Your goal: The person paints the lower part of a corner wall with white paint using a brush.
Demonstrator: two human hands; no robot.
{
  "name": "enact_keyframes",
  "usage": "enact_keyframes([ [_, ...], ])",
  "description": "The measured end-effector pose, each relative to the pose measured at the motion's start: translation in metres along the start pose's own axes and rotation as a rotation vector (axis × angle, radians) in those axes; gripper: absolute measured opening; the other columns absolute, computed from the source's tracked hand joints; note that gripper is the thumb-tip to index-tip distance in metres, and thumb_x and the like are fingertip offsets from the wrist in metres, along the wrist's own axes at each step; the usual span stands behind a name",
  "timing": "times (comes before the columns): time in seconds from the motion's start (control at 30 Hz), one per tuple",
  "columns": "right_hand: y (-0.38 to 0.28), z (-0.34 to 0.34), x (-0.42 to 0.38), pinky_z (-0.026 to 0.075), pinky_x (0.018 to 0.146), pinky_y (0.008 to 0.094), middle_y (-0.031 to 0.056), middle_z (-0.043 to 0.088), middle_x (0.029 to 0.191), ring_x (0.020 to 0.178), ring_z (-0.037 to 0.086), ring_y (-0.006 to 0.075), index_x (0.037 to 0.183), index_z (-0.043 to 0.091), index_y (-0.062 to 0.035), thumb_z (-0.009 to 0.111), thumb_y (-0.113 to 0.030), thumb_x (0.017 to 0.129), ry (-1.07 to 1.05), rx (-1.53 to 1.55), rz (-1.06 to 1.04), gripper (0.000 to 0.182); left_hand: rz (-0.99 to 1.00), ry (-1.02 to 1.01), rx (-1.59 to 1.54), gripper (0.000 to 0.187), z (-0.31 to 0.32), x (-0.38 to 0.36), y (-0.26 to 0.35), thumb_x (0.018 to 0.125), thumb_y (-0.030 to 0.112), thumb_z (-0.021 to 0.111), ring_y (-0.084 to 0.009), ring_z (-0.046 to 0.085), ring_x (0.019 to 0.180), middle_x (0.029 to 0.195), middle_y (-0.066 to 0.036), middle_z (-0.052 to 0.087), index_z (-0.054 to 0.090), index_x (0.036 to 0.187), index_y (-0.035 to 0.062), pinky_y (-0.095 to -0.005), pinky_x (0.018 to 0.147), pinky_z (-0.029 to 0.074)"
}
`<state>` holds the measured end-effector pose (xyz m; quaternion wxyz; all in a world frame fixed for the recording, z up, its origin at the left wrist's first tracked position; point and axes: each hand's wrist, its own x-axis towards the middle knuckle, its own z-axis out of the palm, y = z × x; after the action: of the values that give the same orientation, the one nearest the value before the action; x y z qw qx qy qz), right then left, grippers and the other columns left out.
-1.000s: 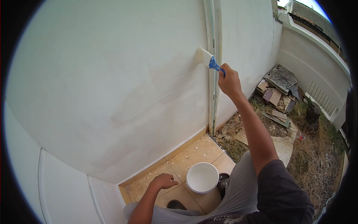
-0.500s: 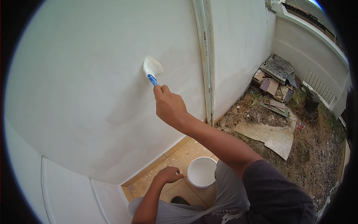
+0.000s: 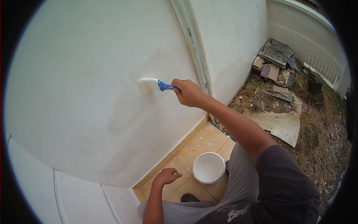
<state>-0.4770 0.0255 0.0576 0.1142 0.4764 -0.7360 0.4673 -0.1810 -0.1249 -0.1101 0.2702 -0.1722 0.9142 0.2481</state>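
My right hand (image 3: 188, 92) is closed round the blue, paint-spotted handle of a wide paintbrush (image 3: 164, 86). The brush's white-coated bristles lie against the white wall (image 3: 93, 74), pointing left. Above the brush a thin pale line runs slantwise on the wall, and greyish-pink patches show around and below it. My left hand (image 3: 167, 176) hovers low over the tiled floor, its fingers loosely curled and the thumb apart, with nothing visible in it. To its right, a round white bucket (image 3: 209, 183) stands on the tiles, white inside.
A pale vertical pipe or post (image 3: 194, 44) runs up the wall on the right. Beyond lie dry ground, a flat pale sheet (image 3: 279, 125) and a heap of boards (image 3: 276, 56). White specks dot the beige tiles (image 3: 201, 142). A dark shoe (image 3: 189, 198) is below.
The brush has turned from pointing up to pointing left, and its bristles sit lower on the wall. My right hand has moved right. The view has shifted slightly.
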Motion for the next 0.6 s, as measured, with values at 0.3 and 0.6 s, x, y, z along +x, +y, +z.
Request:
enact_keyframes([
  [0.3,0.07,-0.068,-0.003,0.046,0.068,0.0507,0.0217,0.062,0.081,0.078,0.061,0.0426,0.094,0.053,-0.0006,0.051,-0.006,0.088,0.34,-0.327,0.224,0.009,-0.006,-0.07,0.009,0.061,0.002,0.016,0.004,0.083,0.06,0.06,-0.0326,0.065,0.095,0.1,-0.019,0.068,0.068,0.102,0.0035,-0.0394,0.082,0.05],
  [0.6,0.024,0.017,-0.006,0.049,0.069,0.0506,0.0233,0.058,0.089,0.077,0.06,0.0429,0.095,0.047,0.0023,0.05,-0.001,0.086,0.16,-0.344,0.229,0.01,0.018,-0.083,0.014,0.059,0.011,0.022,-0.005,0.081,0.06,0.062,-0.0344,0.065,0.097,0.102,-0.02,0.068,0.069,0.102,0.0051,-0.0408,0.084,0.051],
])
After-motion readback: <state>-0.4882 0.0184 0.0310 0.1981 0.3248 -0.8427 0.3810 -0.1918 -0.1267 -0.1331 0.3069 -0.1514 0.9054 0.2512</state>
